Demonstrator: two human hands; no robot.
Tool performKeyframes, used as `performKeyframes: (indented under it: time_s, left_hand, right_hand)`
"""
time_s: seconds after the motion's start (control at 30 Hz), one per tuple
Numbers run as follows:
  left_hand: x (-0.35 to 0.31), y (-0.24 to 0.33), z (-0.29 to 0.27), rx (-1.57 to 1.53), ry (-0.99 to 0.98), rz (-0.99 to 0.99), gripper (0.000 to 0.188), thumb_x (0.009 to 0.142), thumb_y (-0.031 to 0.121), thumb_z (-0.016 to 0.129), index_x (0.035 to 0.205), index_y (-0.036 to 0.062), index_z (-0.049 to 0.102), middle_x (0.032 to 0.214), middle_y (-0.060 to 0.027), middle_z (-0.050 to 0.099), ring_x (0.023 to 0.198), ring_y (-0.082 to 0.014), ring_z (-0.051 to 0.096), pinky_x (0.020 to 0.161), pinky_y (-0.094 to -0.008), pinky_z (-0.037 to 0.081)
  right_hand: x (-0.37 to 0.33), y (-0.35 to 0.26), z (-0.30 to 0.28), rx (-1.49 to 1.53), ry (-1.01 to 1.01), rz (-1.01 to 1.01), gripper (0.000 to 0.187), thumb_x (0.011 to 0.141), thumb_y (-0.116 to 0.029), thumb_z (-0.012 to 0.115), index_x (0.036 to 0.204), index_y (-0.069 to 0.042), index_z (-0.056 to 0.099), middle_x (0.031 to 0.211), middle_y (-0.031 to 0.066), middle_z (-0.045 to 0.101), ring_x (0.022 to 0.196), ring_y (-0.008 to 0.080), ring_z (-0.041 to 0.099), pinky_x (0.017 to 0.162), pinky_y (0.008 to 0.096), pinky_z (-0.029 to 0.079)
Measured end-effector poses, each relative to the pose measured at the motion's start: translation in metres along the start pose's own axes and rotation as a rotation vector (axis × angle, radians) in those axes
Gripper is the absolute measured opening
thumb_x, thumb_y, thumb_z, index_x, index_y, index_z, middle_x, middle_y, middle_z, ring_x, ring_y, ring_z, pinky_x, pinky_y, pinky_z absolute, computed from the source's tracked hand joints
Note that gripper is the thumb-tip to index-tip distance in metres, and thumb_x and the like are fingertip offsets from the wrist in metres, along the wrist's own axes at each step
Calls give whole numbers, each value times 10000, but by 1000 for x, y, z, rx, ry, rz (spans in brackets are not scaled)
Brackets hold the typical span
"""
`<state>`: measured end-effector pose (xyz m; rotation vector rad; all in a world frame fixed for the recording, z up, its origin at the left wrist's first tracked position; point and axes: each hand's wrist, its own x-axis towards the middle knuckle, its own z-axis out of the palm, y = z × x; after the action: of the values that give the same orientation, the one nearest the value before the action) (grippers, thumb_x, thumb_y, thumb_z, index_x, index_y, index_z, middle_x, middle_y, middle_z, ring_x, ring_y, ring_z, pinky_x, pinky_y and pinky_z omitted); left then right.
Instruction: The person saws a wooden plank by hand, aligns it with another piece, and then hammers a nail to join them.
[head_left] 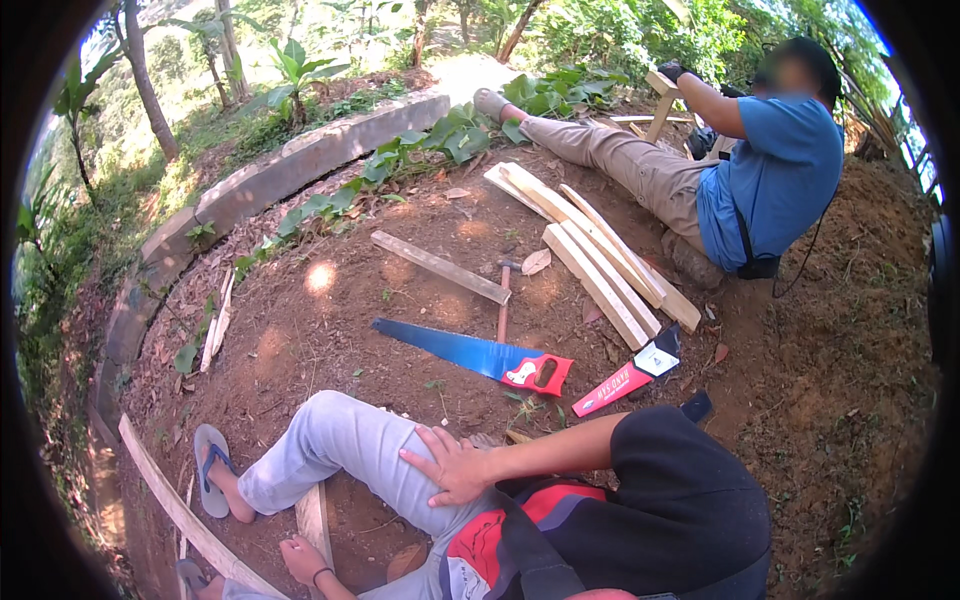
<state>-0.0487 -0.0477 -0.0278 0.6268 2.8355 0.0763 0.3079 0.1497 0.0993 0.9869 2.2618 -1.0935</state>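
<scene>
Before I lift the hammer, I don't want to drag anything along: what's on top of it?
The end of a wooden strip lies across the hammer handle, hiding a short stretch; the hammer head and lower handle show.

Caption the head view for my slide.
Right hand on jeans, near a blue-bladed handsaw, hammer and wooden boards; co-worker seated beyond.

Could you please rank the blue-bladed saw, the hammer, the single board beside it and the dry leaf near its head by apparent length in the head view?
1. Blue-bladed saw
2. Single board
3. Hammer
4. Dry leaf
</scene>
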Motion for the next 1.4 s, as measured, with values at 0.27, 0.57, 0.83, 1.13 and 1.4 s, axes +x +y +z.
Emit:
performKeyframes:
  time_s: [0.27, 0.57, 0.83, 1.13, 1.4]
  left_hand:
    - [0, -1, -1, -10, -3, -18, 319, 893, 389, 512, 836, 75, 531, 863, -164, 637, 825, -406, 616, 696, -529, 448]
    - [-13, 19, -14, -63, 125, 150, 252, 869, 289, 581, 852, 44, 526, 863, -163, 619, 834, -397, 602, 735, -505, 459]
    - [-130, 109, -105, -745, -889, 940, 135, 842, 143, 674, 856, 9, 667, 882, -112, 652, 824, -269, 646, 768, -346, 511]
    - [-188, 93, -67, -588, -839, 974, 192, 869, 263, 634, 979, 111, 592, 969, -57, 608, 952, -277, 571, 806, -415, 475]
    - [-177, 105, -36, -645, -1156, 869, 230, 821, 243, 605, 939, 50, 642, 937, -154, 655, 936, -351, 614, 802, -436, 483]
  right_hand:
    - [0, -5, -6, -23, -34, 22, 997, 847, -558, 596, 1543, -278, -60, 1557, 296, -102, 1403, 569, 67, 1005, 710, 284]
    - [-4, 2, -2, -9, -28, 29, 994, 849, -559, 589, 1543, -277, -65, 1556, 301, -107, 1403, 573, 66, 1006, 705, 287]
    - [11, -1, 1, -88, 36, -48, 1009, 832, -590, 601, 1543, -227, -16, 1525, 361, -67, 1376, 611, 79, 999, 718, 290]
    - [8, 13, 21, -69, 255, -286, 1054, 832, -384, 689, 1494, 35, -17, 1459, 444, -12, 1357, 591, 117, 1117, 592, 158]
    - [3, 19, 18, -115, 220, -287, 1027, 866, -378, 655, 1492, 55, -34, 1481, 428, -61, 1398, 555, 40, 1139, 577, 86]
